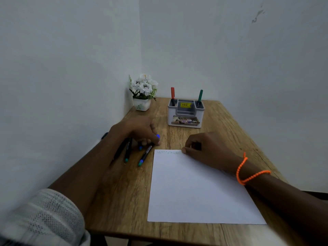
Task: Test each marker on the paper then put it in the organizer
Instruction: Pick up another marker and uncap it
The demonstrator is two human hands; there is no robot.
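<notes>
A white paper (195,189) lies on the wooden table (230,132), with faint zigzag scribbles (168,152) along its top edge. Left of it lie several black markers (145,155) with blue or teal ends. My left hand (140,132) is curled down over them, and a blue marker's cap (158,136) pokes out at its fingertips. My right hand (204,146) rests on the paper's top right corner with loosely curled fingers and holds nothing. Behind the paper stands the white organizer (185,119), with a red marker (172,94) and a green marker (200,95) upright in it.
A small white pot of white flowers (142,91) stands in the far left corner of the table. Walls close the table in on the left and at the back. An orange bead bracelet (248,174) circles my right wrist.
</notes>
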